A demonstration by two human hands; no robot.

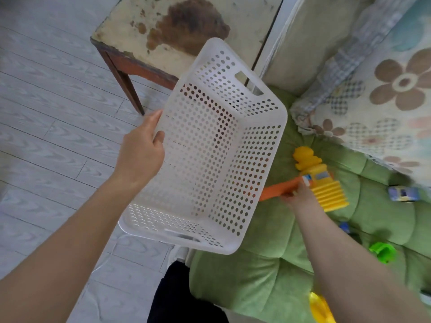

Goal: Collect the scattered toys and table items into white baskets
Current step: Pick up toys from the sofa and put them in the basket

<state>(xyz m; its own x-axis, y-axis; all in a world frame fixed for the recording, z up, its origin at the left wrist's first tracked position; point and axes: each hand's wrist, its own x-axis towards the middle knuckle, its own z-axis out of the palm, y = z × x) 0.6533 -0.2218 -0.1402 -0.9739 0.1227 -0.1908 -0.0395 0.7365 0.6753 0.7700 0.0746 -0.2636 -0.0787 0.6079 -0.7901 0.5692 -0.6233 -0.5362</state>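
Observation:
My left hand (142, 150) grips the long left rim of an empty white perforated basket (210, 148), held tilted in the air over the edge of a green cushion (268, 271). My right hand (300, 197) pinches the orange handle of a yellow toy hammer (326, 185) with a duck-shaped head and a ribbed bellows end. The hammer lies on the cushion, just right of the basket. Further right on the cushion lie a small blue and white toy car (403, 194), a green toy piece (382, 251) and a small blue toy (344, 226). A yellow toy (320, 307) shows at the bottom edge.
A worn wooden side table (186, 26) stands behind the basket on a pale plank floor (46, 113). A flower-patterned cover (377, 101) lies over the seat back at the right. My dark trouser leg (177, 297) is at the bottom centre.

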